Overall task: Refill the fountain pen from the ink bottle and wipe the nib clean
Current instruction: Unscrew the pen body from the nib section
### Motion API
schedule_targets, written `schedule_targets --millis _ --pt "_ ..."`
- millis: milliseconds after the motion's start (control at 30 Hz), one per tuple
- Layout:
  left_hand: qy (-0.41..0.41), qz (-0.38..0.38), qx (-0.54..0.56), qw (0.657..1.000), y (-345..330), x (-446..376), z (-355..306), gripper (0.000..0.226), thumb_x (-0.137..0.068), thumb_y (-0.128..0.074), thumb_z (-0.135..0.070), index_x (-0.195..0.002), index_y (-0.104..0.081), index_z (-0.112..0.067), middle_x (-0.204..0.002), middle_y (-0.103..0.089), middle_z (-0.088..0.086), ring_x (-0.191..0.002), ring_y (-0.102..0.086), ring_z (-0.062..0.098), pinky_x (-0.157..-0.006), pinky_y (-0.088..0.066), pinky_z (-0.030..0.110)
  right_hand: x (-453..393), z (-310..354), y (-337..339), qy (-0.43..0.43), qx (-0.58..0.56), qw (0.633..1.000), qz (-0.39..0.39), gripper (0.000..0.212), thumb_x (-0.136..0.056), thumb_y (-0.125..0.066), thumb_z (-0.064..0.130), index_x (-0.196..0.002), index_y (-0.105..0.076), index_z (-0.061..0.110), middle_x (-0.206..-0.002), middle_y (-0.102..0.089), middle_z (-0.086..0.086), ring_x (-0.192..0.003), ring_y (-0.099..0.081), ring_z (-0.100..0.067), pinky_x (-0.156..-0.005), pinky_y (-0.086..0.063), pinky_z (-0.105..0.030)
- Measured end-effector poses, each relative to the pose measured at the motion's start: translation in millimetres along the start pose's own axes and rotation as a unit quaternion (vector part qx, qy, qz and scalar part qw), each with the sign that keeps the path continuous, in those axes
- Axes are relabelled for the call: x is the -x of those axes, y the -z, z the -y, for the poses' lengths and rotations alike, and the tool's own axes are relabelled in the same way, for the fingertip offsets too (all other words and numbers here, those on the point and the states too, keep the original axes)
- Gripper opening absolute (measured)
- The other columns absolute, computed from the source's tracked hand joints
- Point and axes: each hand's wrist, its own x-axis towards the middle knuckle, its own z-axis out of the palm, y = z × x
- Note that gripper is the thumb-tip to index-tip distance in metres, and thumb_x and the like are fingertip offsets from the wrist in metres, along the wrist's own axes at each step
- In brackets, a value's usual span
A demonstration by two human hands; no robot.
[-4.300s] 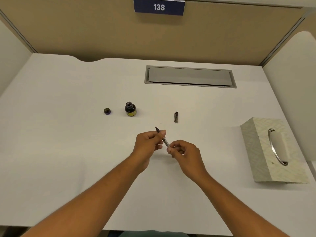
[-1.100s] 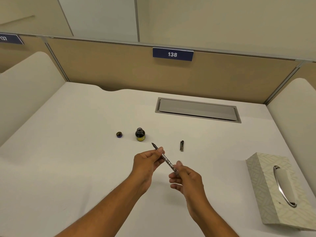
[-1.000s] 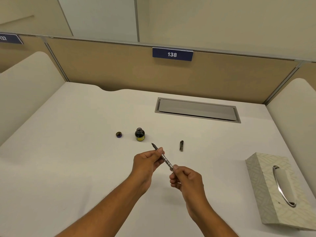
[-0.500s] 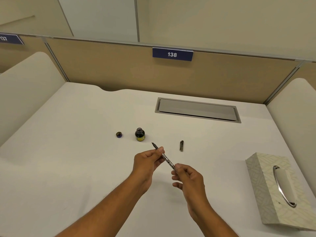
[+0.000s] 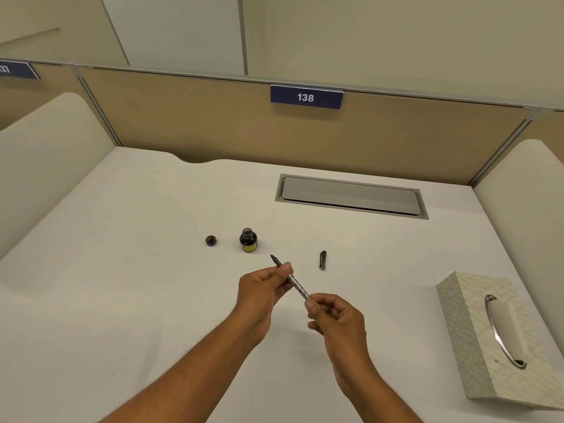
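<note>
Got the fountain pen [image 5: 295,282] pinched in both hands: left hand [image 5: 262,290] near the nib, right hand [image 5: 334,314] gripping the back end, open ink bottle [image 5: 248,240] just beyond.

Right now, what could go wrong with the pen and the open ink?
1. The ink bottle stands uncapped, its cap lying apart; a knock could spill it.
2. The left hand and right hand hold the fountain pen in mid-air, bare nib out; it may drip on the white desk.
</note>
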Motion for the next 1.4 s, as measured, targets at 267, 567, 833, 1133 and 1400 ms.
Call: schedule_targets --millis 267,567,833,1133,1400 --pt "-0.003 0.002 -0.001 1.000 0.7 -0.6 0.6 0.011 -0.089 -0.077 -0.009 -0.086 -0.081 0.001 -0.084 -0.080 0.010 -0.085 -0.075 0.021 -0.082 -0.062 0.026 -0.3 -1.6 -0.7 -0.001 0.004 1.000 -0.003 0.008 -0.094 -0.074 0.012 -0.091 -0.081 0.012 -0.085 -0.079 -0.008 -0.078 -0.072 -0.019 -0.071 -0.063 -0.028" --pt "-0.004 -0.008 -0.006 1.000 0.3 -2.1 0.0 0.010 -0.088 -0.078 -0.010 -0.089 -0.082 -0.001 -0.086 -0.081 0.010 -0.089 -0.076 0.023 -0.083 -0.061 0.029 -1.4 -1.3 0.0 0.002 0.001 1.000 -0.017 0.008 -0.094 -0.074 0.011 -0.093 -0.081 0.014 -0.087 -0.081 -0.004 -0.088 -0.076 -0.025 -0.075 -0.064 -0.029" --pt "-0.002 -0.002 0.000 1.000 0.9 -1.8 0.3 0.011 -0.089 -0.078 -0.010 -0.091 -0.081 0.000 -0.087 -0.081 0.010 -0.091 -0.076 0.023 -0.082 -0.061 0.027 -2.1 -2.0 -1.2 -0.018 0.010 1.000 0.001 0.011 -0.097 -0.072 0.016 -0.092 -0.082 0.013 -0.085 -0.081 -0.007 -0.084 -0.076 -0.023 -0.078 -0.065 -0.033" --pt "0.001 -0.003 0.005 1.000 0.0 -0.8 1.2 0.011 -0.088 -0.079 -0.009 -0.090 -0.081 0.001 -0.087 -0.081 0.010 -0.089 -0.076 0.021 -0.076 -0.062 0.022 -2.5 -2.8 -2.1 -0.030 0.022 0.999 0.018 0.023 -0.102 -0.064 0.022 -0.090 -0.082 0.013 -0.082 -0.080 -0.008 -0.083 -0.076 -0.023 -0.078 -0.066 -0.038" --pt "0.003 -0.009 0.004 1.000 -0.5 0.9 1.4 0.010 -0.089 -0.078 -0.009 -0.086 -0.081 0.000 -0.086 -0.081 0.010 -0.090 -0.076 0.022 -0.074 -0.061 0.021 -3.6 -4.0 -1.1 -0.037 0.025 0.999 0.030 0.021 -0.102 -0.064 0.025 -0.096 -0.081 0.015 -0.082 -0.080 -0.009 -0.082 -0.076 -0.022 -0.077 -0.065 -0.037"
